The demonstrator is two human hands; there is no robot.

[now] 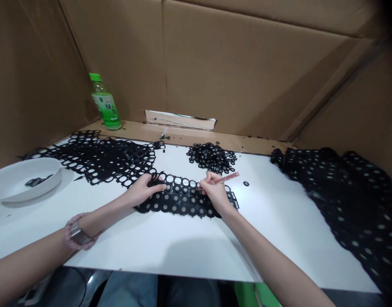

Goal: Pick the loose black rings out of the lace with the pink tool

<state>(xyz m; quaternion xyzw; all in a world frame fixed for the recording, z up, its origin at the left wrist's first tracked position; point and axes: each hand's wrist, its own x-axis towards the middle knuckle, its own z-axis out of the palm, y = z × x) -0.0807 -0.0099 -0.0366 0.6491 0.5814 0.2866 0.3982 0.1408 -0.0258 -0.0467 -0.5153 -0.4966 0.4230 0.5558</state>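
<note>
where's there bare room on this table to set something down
Bare tabletop lies between the dotted strip and the near edge, and again between the right forearm and the dotted sheet, bar one loose ring. It's crowded at back left, with black mesh beside the white bowl, and around the ring pile.

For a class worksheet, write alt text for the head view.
A person's left hand rests on black dotted mesh; the right hand holds a slender red tool over it. Black rings lie piled beyond on the white table.
</note>
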